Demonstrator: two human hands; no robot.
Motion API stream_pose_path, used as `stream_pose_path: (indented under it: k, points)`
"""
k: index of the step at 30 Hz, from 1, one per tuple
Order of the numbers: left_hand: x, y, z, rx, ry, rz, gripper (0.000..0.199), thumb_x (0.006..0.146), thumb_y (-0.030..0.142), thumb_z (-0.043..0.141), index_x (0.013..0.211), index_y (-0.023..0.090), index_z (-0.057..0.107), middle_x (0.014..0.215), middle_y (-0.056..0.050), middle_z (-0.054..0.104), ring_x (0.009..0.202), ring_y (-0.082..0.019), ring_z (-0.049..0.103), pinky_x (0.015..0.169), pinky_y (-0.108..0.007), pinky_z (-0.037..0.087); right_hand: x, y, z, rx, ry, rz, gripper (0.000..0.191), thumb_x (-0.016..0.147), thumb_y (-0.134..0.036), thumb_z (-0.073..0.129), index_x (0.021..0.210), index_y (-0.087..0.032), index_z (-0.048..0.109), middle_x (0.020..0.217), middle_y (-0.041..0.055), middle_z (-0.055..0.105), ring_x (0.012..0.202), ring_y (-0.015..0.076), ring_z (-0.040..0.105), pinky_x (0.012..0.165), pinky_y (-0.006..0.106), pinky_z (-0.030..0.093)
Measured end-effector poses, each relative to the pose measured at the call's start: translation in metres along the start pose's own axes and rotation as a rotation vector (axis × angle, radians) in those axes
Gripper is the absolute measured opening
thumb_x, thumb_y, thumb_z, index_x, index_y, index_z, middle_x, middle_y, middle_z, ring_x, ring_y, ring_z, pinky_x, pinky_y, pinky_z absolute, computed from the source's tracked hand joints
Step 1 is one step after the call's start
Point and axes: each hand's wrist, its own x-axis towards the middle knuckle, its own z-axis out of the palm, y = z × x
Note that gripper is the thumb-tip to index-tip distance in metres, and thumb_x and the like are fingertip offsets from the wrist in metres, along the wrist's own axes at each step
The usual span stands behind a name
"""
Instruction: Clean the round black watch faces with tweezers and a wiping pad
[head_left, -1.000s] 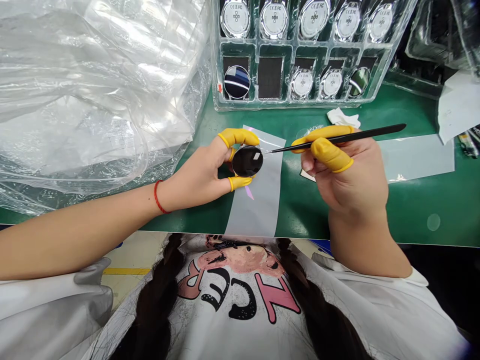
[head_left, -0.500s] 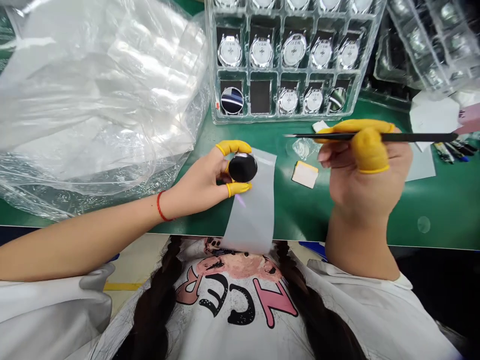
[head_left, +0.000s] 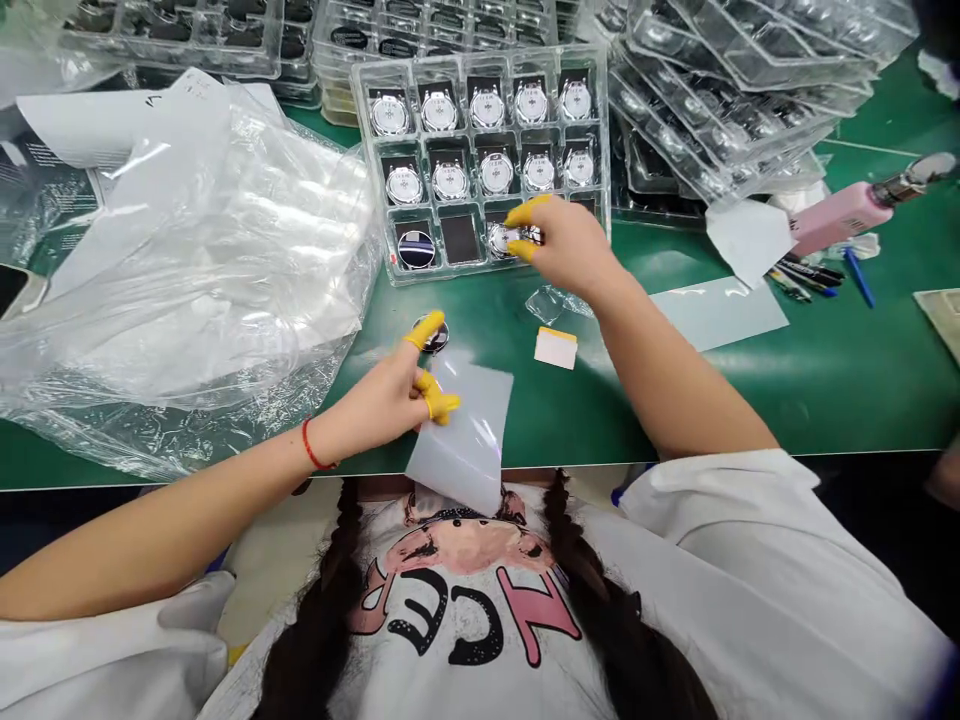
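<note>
My left hand, in yellow finger cots, has its index finger lying over a round, dark, glossy watch on the table. Its thumb and another finger rest over a translucent sheet that hangs past the table edge; a firm hold on it does not show. My right hand reaches over a clear plastic tray of watches. Its yellow-tipped thumb and index finger close around a silver watch in the front row. Another shiny part shows between those fingers.
A crumpled clear plastic bag covers the left. Stacked trays stand at the back right, near a pink bottle and several pens. A small pale pad and another translucent sheet lie on the green table.
My right hand has moved forward and left to the tray, and its black pointed tool no longer shows. My left hand's upright grip on the dark watch has loosened, and the watch lies lower.
</note>
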Motion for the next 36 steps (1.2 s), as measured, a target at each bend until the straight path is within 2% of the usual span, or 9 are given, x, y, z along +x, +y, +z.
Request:
stream_pose_path:
  k: [4,7,11,16,21,24,29,34,36]
  points:
    - [-0.011,0.007,0.014,-0.232,-0.203,-0.023,0.07,0.078,0.02,0.078,0.14,0.018,0.048,0.076,0.007,0.057,0.068,-0.007,0.055,0.069,-0.022,0.047,0.023,-0.009,0.004,-0.211,-0.094,-0.004,0.037,0.077,-0.017,0.071,0.113,-0.021,0.069,0.128,0.0145,0.064,0.106,0.0357,0.063,0.087,0.05,0.051]
    - [-0.007,0.012,0.02,-0.354,-0.275,-0.005,0.056,0.078,0.02,0.078,0.128,0.016,0.054,0.083,0.003,0.061,0.073,-0.008,0.056,0.071,-0.023,0.045,0.017,-0.014,-0.001,-0.193,-0.021,0.022,0.022,0.074,-0.014,0.072,0.095,-0.019,0.07,0.115,0.0135,0.066,0.091,0.0299,0.063,0.081,0.048,0.051]
    - [0.01,0.018,0.019,-0.423,-0.125,0.031,0.059,0.08,0.034,0.079,0.129,0.015,0.052,0.094,-0.004,0.07,0.086,-0.013,0.061,0.076,-0.025,0.045,-0.025,-0.024,-0.016,0.251,0.037,-0.06,0.015,0.076,-0.019,0.076,0.089,-0.02,0.068,0.084,0.0038,0.062,0.076,0.0186,0.057,0.072,0.036,0.049]
    - [0.028,0.024,0.019,-0.515,-0.086,0.099,0.053,0.089,0.059,0.063,0.119,0.016,0.056,0.082,0.0,0.062,0.071,-0.012,0.054,0.065,-0.024,0.042,-0.076,-0.033,-0.019,0.783,-0.208,-0.244,0.024,0.074,-0.039,0.082,0.086,-0.021,0.071,0.083,0.0007,0.065,0.075,0.0141,0.059,0.069,0.03,0.05]
    - [0.032,0.016,0.029,-0.272,0.038,0.247,0.053,0.09,0.035,0.068,0.132,0.016,0.041,0.086,0.001,0.062,0.077,-0.011,0.06,0.075,-0.023,0.049,-0.091,-0.035,-0.004,0.946,-0.181,0.038,0.029,0.081,-0.046,0.074,0.096,-0.022,0.071,0.086,0.0016,0.072,0.076,0.0142,0.063,0.069,0.03,0.051]
    - [0.034,0.007,0.034,-0.284,0.014,0.263,0.069,0.089,0.028,0.068,0.144,0.022,0.026,0.103,-0.003,0.066,0.092,-0.014,0.067,0.085,-0.027,0.056,-0.098,-0.039,0.002,0.877,-0.144,0.063,0.025,0.078,-0.041,0.077,0.091,-0.021,0.069,0.085,0.0011,0.071,0.074,0.0147,0.063,0.068,0.03,0.05]
    - [0.034,0.001,0.033,-0.18,-0.062,0.277,0.061,0.088,0.029,0.071,0.14,0.024,0.04,0.145,-0.011,0.053,0.133,-0.023,0.056,0.103,-0.032,0.055,-0.114,-0.052,0.009,0.566,0.018,-0.171,0.007,0.087,-0.024,0.064,0.089,-0.023,0.071,0.093,0.0046,0.071,0.086,0.0185,0.063,0.076,0.033,0.051]
    - [0.034,0.004,0.027,-0.112,0.026,0.238,0.058,0.084,0.032,0.073,0.133,0.018,0.045,0.141,-0.013,0.053,0.127,-0.024,0.058,0.095,-0.031,0.057,-0.128,-0.062,0.001,0.384,-0.012,-0.418,0.019,0.089,-0.019,0.056,0.092,-0.029,0.071,0.097,0.0047,0.069,0.082,0.0185,0.062,0.067,0.033,0.051]
    - [0.035,0.005,0.025,-0.13,0.077,0.187,0.055,0.082,0.03,0.075,0.128,0.018,0.047,0.132,-0.012,0.057,0.115,-0.021,0.062,0.087,-0.028,0.058,-0.124,-0.052,-0.007,0.436,0.043,-0.399,0.017,0.091,-0.022,0.056,0.092,-0.03,0.07,0.092,0.0028,0.069,0.082,0.0179,0.062,0.072,0.033,0.052]
